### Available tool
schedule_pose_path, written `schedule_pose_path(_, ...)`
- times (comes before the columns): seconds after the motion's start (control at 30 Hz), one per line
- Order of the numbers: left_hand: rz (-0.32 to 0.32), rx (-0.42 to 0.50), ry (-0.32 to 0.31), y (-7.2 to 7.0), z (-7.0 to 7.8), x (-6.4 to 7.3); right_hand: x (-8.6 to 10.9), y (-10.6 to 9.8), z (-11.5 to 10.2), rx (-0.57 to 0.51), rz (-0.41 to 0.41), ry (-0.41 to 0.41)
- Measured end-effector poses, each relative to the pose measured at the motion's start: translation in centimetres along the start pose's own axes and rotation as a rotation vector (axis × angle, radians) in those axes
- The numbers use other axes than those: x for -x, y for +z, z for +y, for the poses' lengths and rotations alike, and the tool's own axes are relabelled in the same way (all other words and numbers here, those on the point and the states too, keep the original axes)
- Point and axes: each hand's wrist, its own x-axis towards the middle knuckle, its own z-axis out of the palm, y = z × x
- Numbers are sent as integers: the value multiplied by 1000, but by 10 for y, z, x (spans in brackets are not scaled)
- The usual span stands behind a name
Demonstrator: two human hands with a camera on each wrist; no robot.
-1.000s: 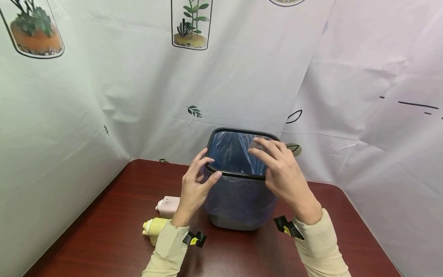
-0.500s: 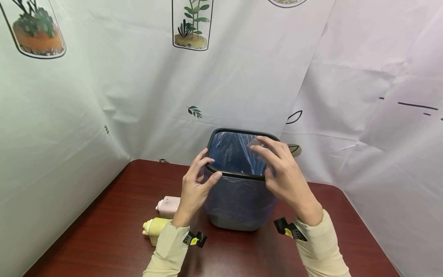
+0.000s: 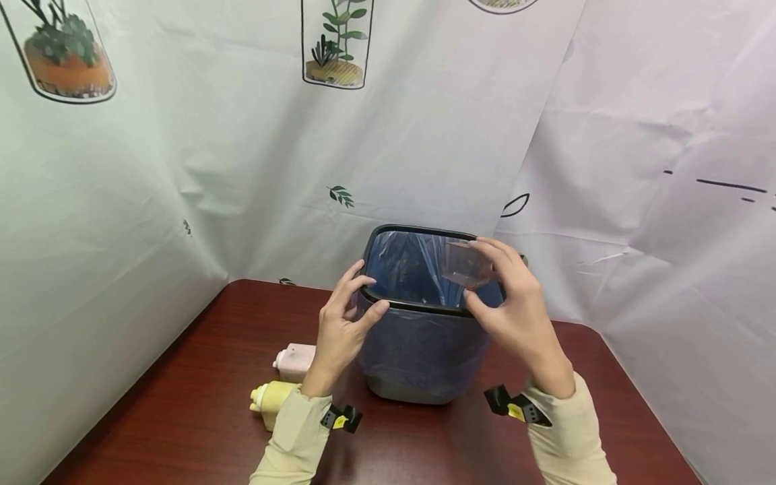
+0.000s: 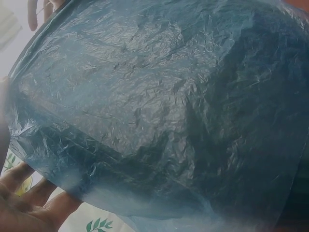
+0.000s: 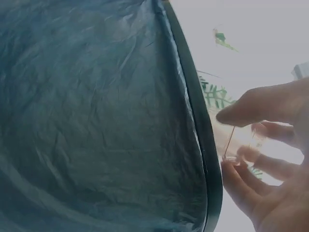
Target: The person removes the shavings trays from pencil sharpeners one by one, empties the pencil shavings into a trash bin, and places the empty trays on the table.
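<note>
In the head view a trash bin (image 3: 418,353) with a black rim (image 3: 424,230) stands on the table, lined with a thin blue bag (image 3: 394,259). My left hand (image 3: 342,330) grips the rim at the near left corner, thumb in front and fingers along the side. Over the right part of the opening, my right hand (image 3: 518,303) holds a small clear plastic container (image 3: 462,264) between thumb and fingers. The right wrist view shows the container's edge (image 5: 229,142) in the fingers beside the rim. Crinkled bag (image 4: 145,106) fills most of the left wrist view.
A pink bottle (image 3: 294,362) and a yellow bottle (image 3: 273,399) lie on the dark red table (image 3: 182,404), left of the bin and partly behind my left arm. A white printed curtain (image 3: 254,135) rises behind the table.
My right hand has moved a little right and turned, its fingers spreading wider, so more of the clear container shows. My left hand and the bin have stayed put.
</note>
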Motion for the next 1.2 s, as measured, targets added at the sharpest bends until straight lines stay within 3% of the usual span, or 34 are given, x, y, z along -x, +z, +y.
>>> schedule_pose_path(0.2,-4,7,-4,-1,1,1,5,-7,-12,-313,-4,228)
schedule_pose_path(0.37,-6,-5,3,-1,-1,0,5,-10,-9,-587,10,275)
schedule_pose_path(0.47,-7,-14,6,-1,-1,0,6,-13,-8,-689,-2,303)
schedule_pose_path(0.77,-5,-9,-8,-1,1,1,14,-23,-8,-809,-91,366)
schedule_pose_path(0.93,-8,-24,-2,0,0,1,20,-28,-8,-913,-146,363)
schedule_pose_path(1.2,-2,-12,-2,1,-3,1,31,-30,-12,-949,-174,295)
